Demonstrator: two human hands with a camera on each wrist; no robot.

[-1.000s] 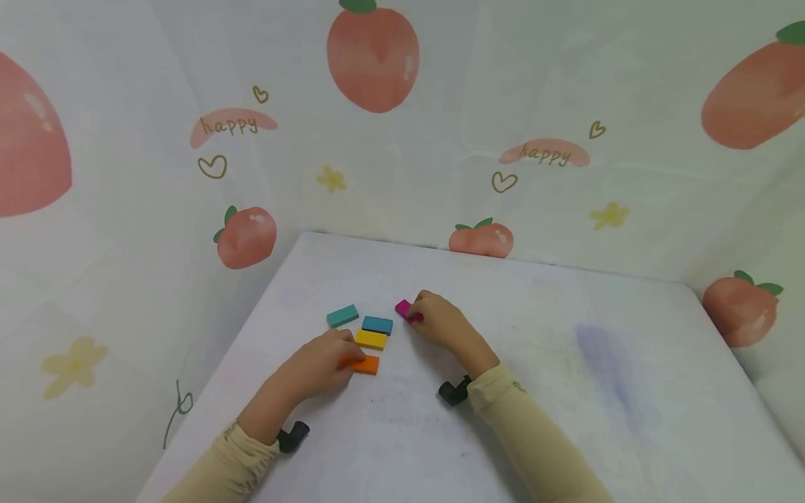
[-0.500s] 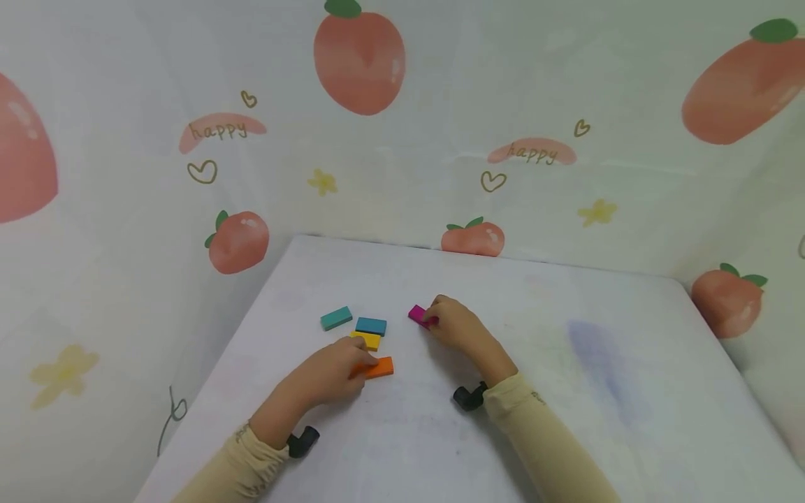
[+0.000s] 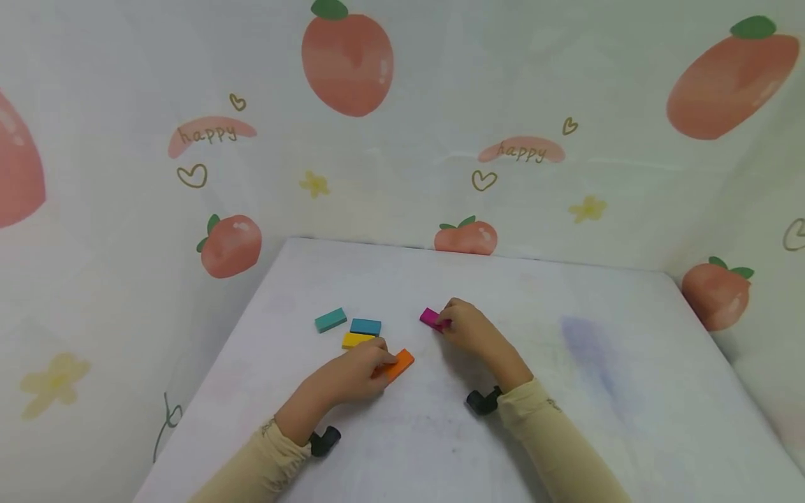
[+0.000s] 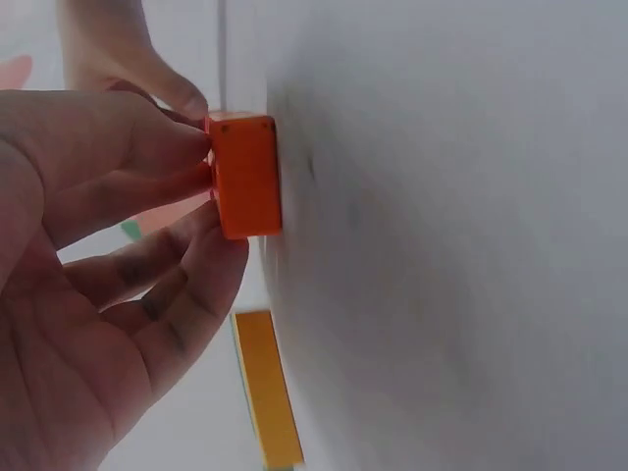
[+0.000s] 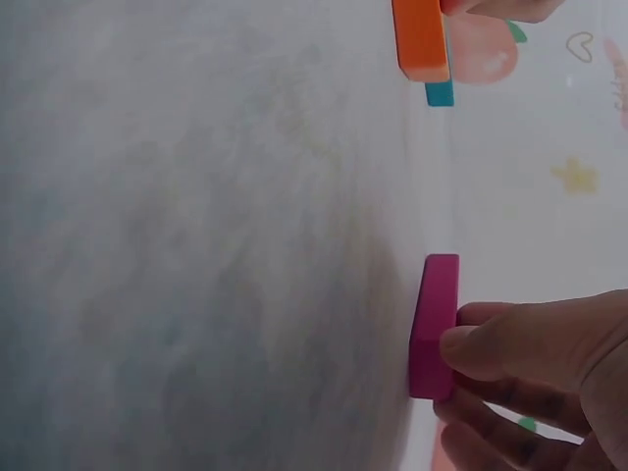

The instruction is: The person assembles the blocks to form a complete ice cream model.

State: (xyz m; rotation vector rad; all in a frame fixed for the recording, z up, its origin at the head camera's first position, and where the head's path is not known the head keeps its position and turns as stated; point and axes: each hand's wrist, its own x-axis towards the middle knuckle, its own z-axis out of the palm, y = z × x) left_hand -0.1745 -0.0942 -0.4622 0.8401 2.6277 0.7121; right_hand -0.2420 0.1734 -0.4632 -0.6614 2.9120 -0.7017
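Note:
My left hand (image 3: 355, 372) holds an orange rectangular block (image 3: 400, 365) between thumb and fingers, close over the white tabletop. In the left wrist view the block (image 4: 247, 177) shows its end face, with fingertips along its side. To the right, my right hand (image 3: 470, 328) pinches a magenta block (image 3: 430, 318) near one end. The right wrist view has the thumb on the upper face of this magenta block (image 5: 433, 329). Beside the left hand lies a yellow block (image 3: 357, 340), partly covered by the fingers.
A blue block (image 3: 366, 326) lies just behind the yellow one, and a teal block (image 3: 330, 320) sits at an angle to its left. Behind the white table (image 3: 534, 433) hangs a cloth (image 3: 402, 181) printed with peaches.
The left hand has slid the orange block rightward, away from the yellow one, and turned it diagonal. The right hand has moved the magenta block to the right. The head view has shifted slightly.

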